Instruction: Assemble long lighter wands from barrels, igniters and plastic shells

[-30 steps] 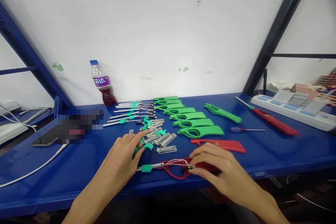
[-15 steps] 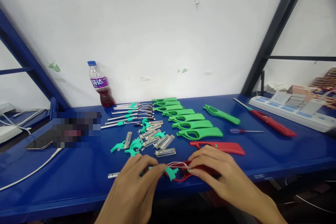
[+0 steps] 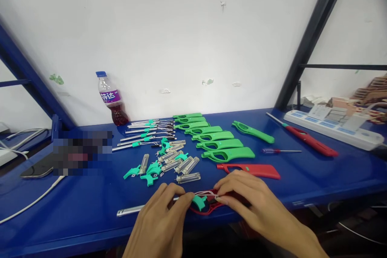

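At the table's front edge lies a red lighter casing half (image 3: 208, 211), largely covered by my hands. My left hand (image 3: 165, 219) is closed, thumb and fingertips pinching at the teal trigger (image 3: 199, 202) over the casing. A silver lighter tube (image 3: 130, 211) sticks out leftward from beneath that hand. My right hand (image 3: 250, 195) pinches the white wires (image 3: 207, 193) at the casing's right part; a dark piece by its thumb is partly hidden. Just beyond lies another red casing half (image 3: 256, 170), with a row of green casing halves (image 3: 228, 154) behind it.
Clear fuel tanks (image 3: 189, 177) and loose teal triggers (image 3: 149, 179) lie left of centre, with wired silver tubes (image 3: 130, 145) behind. A bottle (image 3: 110, 98) leans against the wall. A screwdriver (image 3: 279, 151), a red lighter (image 3: 311, 141) and a power strip (image 3: 335, 129) occupy the right.
My left hand and the teal trigger have shifted slightly right, and more of the silver tube shows at left. My right hand stays pinched at the wires. The view has moved a little.
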Demonstrator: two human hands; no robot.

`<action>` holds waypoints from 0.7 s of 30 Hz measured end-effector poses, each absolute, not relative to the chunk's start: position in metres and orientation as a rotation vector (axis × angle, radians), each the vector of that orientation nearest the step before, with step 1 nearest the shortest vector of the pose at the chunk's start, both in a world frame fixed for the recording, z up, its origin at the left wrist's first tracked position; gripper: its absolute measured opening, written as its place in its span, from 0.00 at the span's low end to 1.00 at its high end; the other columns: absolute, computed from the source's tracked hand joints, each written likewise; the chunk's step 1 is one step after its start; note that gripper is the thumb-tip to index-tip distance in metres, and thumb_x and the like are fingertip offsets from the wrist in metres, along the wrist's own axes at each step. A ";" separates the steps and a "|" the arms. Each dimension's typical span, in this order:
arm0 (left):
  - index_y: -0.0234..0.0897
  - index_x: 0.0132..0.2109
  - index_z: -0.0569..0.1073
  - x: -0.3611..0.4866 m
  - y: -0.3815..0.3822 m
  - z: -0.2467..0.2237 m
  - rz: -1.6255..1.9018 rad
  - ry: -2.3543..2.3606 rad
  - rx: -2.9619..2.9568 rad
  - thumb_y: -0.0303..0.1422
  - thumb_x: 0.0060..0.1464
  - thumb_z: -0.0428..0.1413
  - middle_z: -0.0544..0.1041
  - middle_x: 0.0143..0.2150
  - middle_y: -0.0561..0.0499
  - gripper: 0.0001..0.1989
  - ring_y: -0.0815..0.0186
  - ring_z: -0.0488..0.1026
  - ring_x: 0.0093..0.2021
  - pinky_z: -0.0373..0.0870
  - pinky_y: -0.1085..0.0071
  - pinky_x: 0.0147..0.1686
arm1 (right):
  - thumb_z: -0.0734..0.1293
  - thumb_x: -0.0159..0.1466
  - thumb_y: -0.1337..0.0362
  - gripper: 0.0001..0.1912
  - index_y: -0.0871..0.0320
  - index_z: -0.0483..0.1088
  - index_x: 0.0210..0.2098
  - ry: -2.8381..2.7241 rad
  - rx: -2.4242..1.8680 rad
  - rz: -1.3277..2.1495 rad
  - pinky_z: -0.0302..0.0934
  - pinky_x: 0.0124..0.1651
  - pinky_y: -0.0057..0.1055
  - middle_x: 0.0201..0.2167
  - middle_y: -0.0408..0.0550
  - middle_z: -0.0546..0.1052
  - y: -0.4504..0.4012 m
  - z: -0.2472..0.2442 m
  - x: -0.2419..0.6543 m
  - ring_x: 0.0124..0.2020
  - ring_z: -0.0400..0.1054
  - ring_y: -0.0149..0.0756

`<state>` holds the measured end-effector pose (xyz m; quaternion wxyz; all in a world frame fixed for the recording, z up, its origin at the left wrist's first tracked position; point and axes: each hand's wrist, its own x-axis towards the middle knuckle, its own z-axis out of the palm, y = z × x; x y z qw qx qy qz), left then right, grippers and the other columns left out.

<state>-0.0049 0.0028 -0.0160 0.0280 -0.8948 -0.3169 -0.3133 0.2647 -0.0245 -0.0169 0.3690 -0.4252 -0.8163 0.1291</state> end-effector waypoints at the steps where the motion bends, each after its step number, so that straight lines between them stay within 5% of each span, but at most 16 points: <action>1: 0.42 0.61 0.73 -0.005 0.003 -0.016 -0.970 -0.975 -2.752 0.18 0.66 0.49 0.77 0.45 0.49 0.22 0.64 0.77 0.39 0.80 0.63 0.43 | 0.65 0.78 0.61 0.06 0.50 0.75 0.47 -2.095 -1.093 0.336 0.67 0.53 0.34 0.45 0.41 0.82 -0.024 -0.018 0.265 0.46 0.76 0.34; 21: 0.40 0.54 0.74 0.007 0.000 -0.023 -1.081 -0.923 -2.785 0.19 0.68 0.52 0.76 0.40 0.50 0.15 0.65 0.72 0.35 0.73 0.68 0.34 | 0.67 0.77 0.61 0.03 0.51 0.74 0.45 -2.112 -1.039 0.356 0.63 0.53 0.33 0.46 0.39 0.81 -0.024 -0.016 0.265 0.46 0.74 0.32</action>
